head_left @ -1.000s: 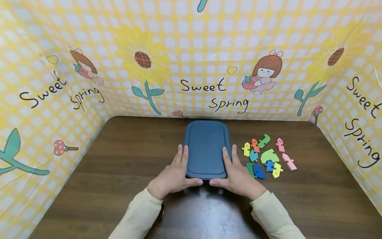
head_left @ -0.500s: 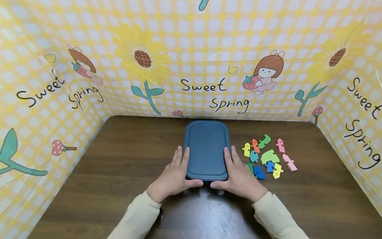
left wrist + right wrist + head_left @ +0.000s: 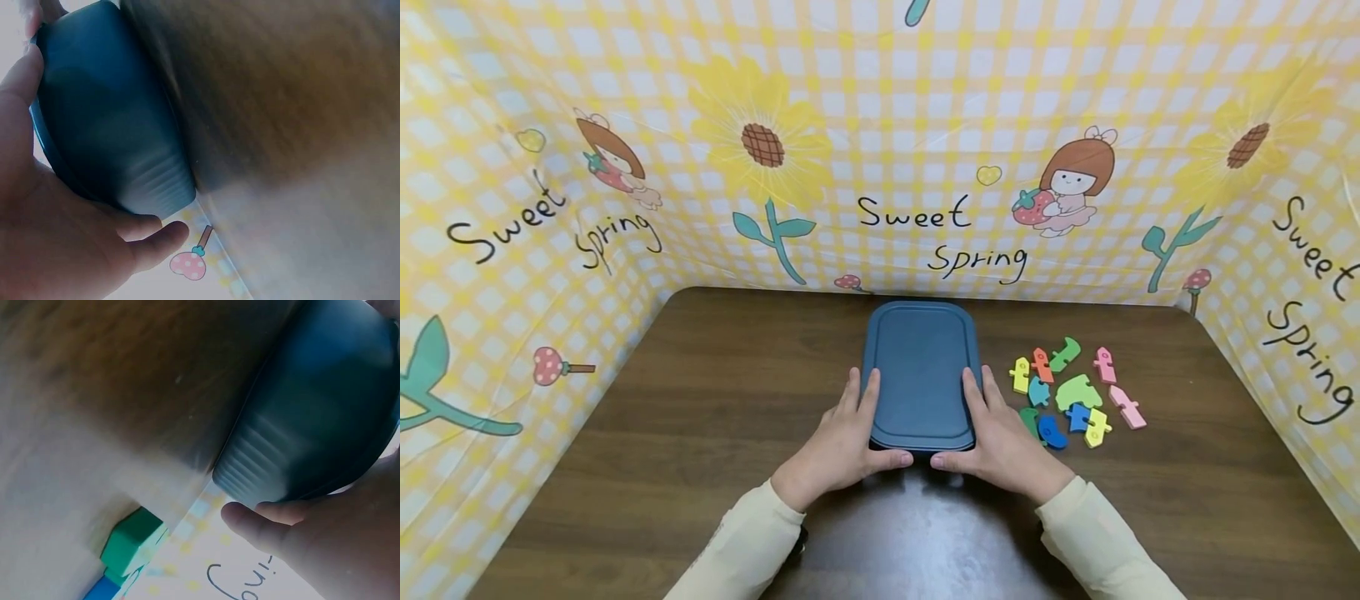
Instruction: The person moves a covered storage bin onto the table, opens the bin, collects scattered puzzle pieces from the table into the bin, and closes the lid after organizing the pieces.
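The blue box sits mid-bench, long axis near-to-far, between the left hand and right hand, each gripping a long side, thumbs on its near edge.

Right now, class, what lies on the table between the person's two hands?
The blue lidded container lies between the left hand and right hand, gripped at both sides, as the head view shows.

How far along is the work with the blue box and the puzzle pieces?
Early. Done: nothing obvious; the lid sits flat on the box. In hand: the left hand and right hand grip its two sides on the table. Left: the pieces lie loose beside it, untouched.
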A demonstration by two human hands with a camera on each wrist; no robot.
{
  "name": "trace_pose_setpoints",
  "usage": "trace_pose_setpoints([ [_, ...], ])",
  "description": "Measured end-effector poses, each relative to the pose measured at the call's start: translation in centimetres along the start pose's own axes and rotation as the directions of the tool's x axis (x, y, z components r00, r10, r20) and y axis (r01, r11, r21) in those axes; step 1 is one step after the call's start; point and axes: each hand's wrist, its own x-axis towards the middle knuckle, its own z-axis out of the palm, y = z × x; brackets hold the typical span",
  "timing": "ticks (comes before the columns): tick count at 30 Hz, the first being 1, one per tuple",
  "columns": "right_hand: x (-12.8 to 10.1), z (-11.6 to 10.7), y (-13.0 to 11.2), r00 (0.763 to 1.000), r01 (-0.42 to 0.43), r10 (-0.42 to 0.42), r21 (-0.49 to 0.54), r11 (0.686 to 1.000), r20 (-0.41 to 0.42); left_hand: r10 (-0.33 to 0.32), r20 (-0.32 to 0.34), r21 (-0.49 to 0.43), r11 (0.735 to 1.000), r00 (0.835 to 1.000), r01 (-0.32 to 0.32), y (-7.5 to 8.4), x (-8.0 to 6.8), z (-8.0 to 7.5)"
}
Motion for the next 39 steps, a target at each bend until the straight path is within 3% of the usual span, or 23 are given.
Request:
trace_pose_setpoints([
  [11,0.02,-0.28,-0.30,1.000,-0.006,0.005,0.079,0.997,0.012,-0.032,-0.015,-0.038,0.999,0.999,0.031,-0.02,0.16,0.38],
  [39,-0.07,-0.98,-0.72,1.000,0.001,0.001,0.117,0.993,-0.011,-0.033,-0.048,-0.018,0.999,0.998,0.032,0.56,0.14,-0.57],
])
